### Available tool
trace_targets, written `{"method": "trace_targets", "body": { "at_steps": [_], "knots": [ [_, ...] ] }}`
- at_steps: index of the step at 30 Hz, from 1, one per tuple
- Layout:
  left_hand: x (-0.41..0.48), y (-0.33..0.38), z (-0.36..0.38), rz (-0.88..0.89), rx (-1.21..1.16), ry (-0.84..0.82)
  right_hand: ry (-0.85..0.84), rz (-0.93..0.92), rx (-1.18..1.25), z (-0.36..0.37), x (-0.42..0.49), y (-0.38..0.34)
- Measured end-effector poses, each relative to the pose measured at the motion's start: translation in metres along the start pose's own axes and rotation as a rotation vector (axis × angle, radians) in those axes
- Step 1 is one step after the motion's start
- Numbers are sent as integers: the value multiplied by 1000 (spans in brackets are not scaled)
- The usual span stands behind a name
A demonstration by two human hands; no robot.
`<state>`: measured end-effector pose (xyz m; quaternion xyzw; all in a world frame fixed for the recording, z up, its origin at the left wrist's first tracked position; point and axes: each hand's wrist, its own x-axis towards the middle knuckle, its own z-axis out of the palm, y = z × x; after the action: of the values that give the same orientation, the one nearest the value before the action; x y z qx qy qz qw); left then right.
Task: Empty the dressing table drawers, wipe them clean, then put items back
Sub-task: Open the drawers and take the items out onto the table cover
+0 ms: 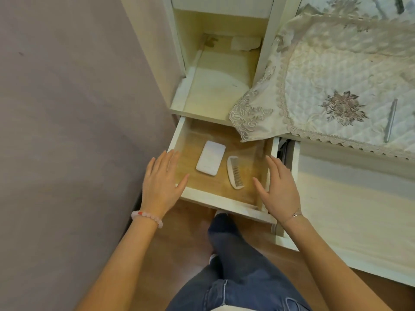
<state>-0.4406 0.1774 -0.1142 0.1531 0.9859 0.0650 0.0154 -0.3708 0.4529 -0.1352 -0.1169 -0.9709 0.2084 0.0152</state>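
A white drawer (pixel 221 202) of the dressing table stands pulled out, its wooden bottom showing. Inside lie a flat white rectangular case (pixel 210 161) and, to its right, a white comb (pixel 235 172). My left hand (pixel 162 182) hovers over the drawer's left wall with straight, spread fingers. My right hand (pixel 279 189) is over the drawer's right wall, fingers straight too. Neither hand holds anything.
An open wooden shelf compartment (pixel 215 84) sits above the drawer. A quilted lace-edged cloth (pixel 325 81) covers the tabletop at right, one corner hanging over the drawer. A second drawer (pixel 350 212) juts out at right. A mauve surface fills the left. My jeans-clad legs are below.
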Motion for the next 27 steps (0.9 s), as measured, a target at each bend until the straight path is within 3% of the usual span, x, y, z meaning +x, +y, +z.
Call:
{"method": "trace_targets", "body": {
  "at_steps": [14, 17, 22, 27],
  "knots": [
    [79, 3, 45, 121, -190, -173, -128, 42, 107, 52, 38, -27],
    [94, 6, 58, 50, -318, -284, -155, 117, 115, 69, 46, -33],
    [110, 11, 86, -114, -449, -432, -279, 401, 208, 95, 54, -42],
    [118, 16, 104, -308, -479, -534, -258, 526, 175, 110, 63, -46]
  ]
}}
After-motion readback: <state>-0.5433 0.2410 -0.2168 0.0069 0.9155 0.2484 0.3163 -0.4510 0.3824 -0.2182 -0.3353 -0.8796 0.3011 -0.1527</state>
